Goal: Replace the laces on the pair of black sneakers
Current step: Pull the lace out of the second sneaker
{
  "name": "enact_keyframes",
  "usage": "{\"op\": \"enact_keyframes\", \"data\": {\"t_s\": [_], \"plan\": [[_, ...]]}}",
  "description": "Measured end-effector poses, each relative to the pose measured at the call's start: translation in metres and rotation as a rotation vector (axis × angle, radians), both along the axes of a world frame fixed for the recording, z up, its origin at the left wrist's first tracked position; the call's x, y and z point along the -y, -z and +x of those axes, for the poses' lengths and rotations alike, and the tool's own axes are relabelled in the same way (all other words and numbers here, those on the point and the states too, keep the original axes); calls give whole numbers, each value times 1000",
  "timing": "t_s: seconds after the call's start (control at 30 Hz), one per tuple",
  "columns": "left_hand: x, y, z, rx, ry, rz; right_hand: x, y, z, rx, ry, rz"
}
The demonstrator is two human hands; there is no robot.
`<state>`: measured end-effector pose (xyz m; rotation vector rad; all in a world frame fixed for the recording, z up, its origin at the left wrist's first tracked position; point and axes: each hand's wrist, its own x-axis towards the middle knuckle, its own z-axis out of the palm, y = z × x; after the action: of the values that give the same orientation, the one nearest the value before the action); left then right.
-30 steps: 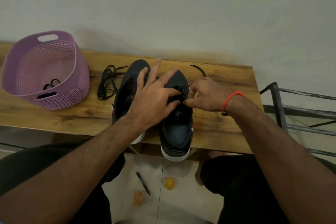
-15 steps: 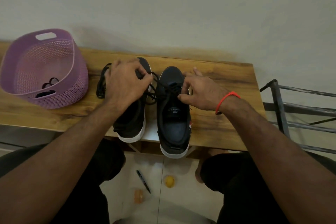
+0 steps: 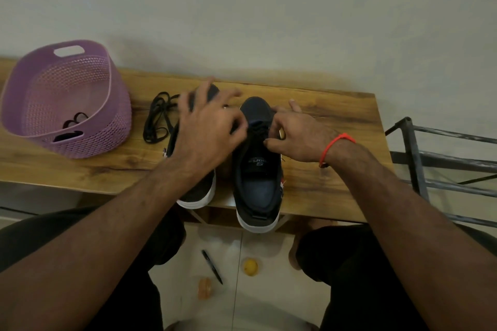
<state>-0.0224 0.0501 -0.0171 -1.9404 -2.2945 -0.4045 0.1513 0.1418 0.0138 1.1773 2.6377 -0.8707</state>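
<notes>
Head view looks down on a wooden counter [image 3: 80,169] where two black low-top sneakers with white soles stand side by side, heels toward the person. On the right-hand sneaker [image 3: 256,166] the tongue and insole show plainly; its black lace [image 3: 256,129] is bunched at the eyelets. The left-hand sneaker [image 3: 197,191] is mostly hidden under the left hand [image 3: 207,137], so only its heel and a bit of toe show. That hand is motion-blurred, fingers spread toward 12 o'clock, thumb and forefinger curled at the lace; whether they actually pinch it I cannot tell. The right hand [image 3: 298,140], wearing a red thread wristband [image 3: 334,146], pinches the lace at the right-hand sneaker's 3 o'clock side. A loose black shoelace bundle [image 3: 157,121] lies at 9 o'clock of the shoes. Farther toward 9 o'clock sits a purple perforated plastic basket [image 3: 88,115], cut off at the frame edge, with dark items inside too small to identify.
</notes>
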Motion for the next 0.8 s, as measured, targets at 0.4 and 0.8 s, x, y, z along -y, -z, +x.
{"op": "enact_keyframes", "data": {"t_s": [0.4,0.8], "plan": [[2,0,11,59,143,-116,0,2,0,1,4,4],[-2,-13,-31,282,-88,35,3,-2,1,5,9,2]]}}
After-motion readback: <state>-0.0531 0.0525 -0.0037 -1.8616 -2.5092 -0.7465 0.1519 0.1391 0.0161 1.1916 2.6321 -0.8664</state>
